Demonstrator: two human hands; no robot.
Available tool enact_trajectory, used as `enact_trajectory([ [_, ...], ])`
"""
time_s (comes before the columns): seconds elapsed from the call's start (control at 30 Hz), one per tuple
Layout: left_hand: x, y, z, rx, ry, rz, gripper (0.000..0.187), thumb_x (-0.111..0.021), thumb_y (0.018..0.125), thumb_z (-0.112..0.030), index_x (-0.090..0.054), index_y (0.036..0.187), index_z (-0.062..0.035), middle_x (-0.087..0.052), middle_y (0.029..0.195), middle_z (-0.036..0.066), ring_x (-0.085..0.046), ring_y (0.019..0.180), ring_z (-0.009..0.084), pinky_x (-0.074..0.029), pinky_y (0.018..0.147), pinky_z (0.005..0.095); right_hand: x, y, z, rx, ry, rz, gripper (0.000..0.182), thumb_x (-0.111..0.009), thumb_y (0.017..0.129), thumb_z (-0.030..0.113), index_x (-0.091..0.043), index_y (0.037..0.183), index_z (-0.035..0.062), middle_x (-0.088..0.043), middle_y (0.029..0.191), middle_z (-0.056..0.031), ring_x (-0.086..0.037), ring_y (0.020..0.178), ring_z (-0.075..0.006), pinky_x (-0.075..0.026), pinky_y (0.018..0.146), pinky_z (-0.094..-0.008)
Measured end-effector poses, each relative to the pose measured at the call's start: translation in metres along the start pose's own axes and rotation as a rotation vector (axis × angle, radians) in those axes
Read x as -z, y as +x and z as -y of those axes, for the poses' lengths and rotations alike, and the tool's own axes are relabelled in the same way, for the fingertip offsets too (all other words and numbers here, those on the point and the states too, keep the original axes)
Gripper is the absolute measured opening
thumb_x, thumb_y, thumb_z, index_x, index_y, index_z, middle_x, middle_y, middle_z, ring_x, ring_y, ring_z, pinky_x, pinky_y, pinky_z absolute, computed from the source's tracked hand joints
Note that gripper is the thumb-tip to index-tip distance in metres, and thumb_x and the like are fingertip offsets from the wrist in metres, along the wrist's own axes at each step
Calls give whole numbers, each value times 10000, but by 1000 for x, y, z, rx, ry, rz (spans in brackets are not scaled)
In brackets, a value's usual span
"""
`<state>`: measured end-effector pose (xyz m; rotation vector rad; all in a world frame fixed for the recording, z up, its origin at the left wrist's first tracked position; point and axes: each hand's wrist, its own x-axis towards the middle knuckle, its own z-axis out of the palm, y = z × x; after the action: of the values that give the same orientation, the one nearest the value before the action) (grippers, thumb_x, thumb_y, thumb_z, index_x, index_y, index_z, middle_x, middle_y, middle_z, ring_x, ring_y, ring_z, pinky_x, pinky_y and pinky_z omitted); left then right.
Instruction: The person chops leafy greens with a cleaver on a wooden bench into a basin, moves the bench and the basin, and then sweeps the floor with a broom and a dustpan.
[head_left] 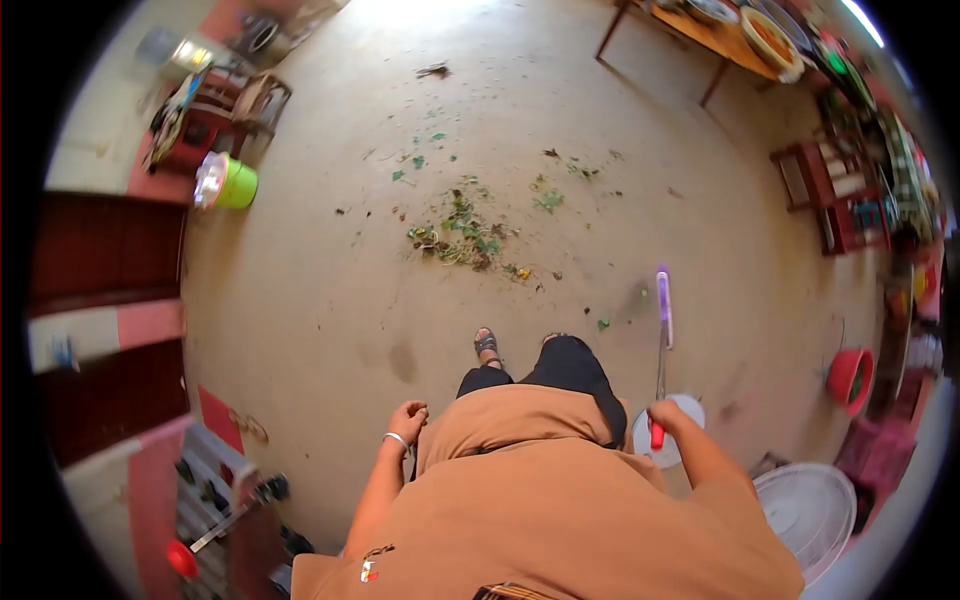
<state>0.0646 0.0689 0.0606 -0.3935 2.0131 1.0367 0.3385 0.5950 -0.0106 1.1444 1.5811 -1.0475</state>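
Note:
My right hand point(662, 412) is closed around the red grip of a long-handled floor sweeper point(661, 365). Its thin metal shaft runs forward to a narrow purple and white head point(665, 305) on the floor; I cannot make out bristles. Beside my waist hangs my left hand point(407, 420), its fingers loosely curled together with nothing visible in them. Ahead of my feet lies a scattered pile of green leaves and plant scraps point(465, 232), apart from the head. A few loose leaf bits point(604, 325) lie closer to it.
A white round disc point(683, 408) is below my right hand. A white translucent tub or lid point(808, 515) and a red basin point(850, 382) stand at right. A green bucket point(238, 185) is at left, near wooden chairs point(255, 103). A wooden table point(690, 32) with bowls stands far right.

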Motion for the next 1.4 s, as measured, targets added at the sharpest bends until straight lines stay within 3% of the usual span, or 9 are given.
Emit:
enact_trajectory([
  [0.17,86,20,-6,-14,70,30,229,-577,844,-111,-582,1037,13,-643,913,97,-611,777,171,-503,705,294,-45,44,64,-118,920,-51,101,-467,798,72,-458,697,67,-458,555,-46,-478,460,-191,-429,430,-358],
  [0.47,151,29,-17,131,463,91,302,-685,769,-90,-602,1042,8,-649,983,95,-604,863,177,-481,800,314,-139,-32,223,60,850,254,94,-535,822,96,-493,750,52,-466,528,-16,-452,412,-124,-421,382,-286],
  [0.63,156,81,-30,-81,631,228,312,-625,817,-138,-587,1082,22,-652,990,130,-621,880,206,-493,801,325,-173,-55,195,195,944,296,203,-589,775,56,-549,973,43,-544,608,-49,-514,447,-136,-435,396,-291],
  [0.7,143,88,-52,-106,560,231,300,-608,826,-139,-587,1077,25,-654,979,133,-624,865,205,-499,787,321,-185,-63,174,315,900,26,280,-582,772,48,-519,1045,59,-531,602,-45,-512,452,-134,-426,390,-301],
  [0.77,120,92,-76,-127,481,232,290,-592,835,-139,-587,1072,28,-655,967,136,-628,850,204,-505,773,318,-169,-107,158,89,977,-5,342,-562,770,35,-496,1104,74,-533,603,-52,-514,453,-141,-426,388,-309],
  [1.1,123,108,-37,-125,461,396,269,-582,853,-157,-601,1079,-13,-655,1017,97,-616,916,183,-483,829,312,-163,-25,101,-113,812,-252,95,-509,743,7,-527,704,-78,-556,565,-123,-552,448,-243,-469,412,-370],
  [1.17,143,96,-25,-86,541,373,288,-571,855,-168,-598,1098,-15,-654,1028,100,-613,940,192,-476,849,321,-171,-21,135,-38,748,-128,113,-503,719,20,-582,682,-52,-602,601,-153,-608,505,-249,-501,461,-383],
  [1.23,180,123,19,-406,764,347,325,-539,860,-189,-591,1114,6,-647,1058,115,-608,967,218,-460,881,329,-183,-10,167,59,670,-27,119,-505,726,22,-593,681,-44,-598,591,-143,-596,490,-237,-494,448,-369],
  [1.4,154,101,-43,-145,879,296,328,-559,839,-161,-592,1114,16,-643,1072,127,-610,964,229,-470,862,331,-156,-15,191,246,739,151,132,-557,753,58,-575,845,-35,-585,619,-83,-552,467,-173,-458,408,-325],
])
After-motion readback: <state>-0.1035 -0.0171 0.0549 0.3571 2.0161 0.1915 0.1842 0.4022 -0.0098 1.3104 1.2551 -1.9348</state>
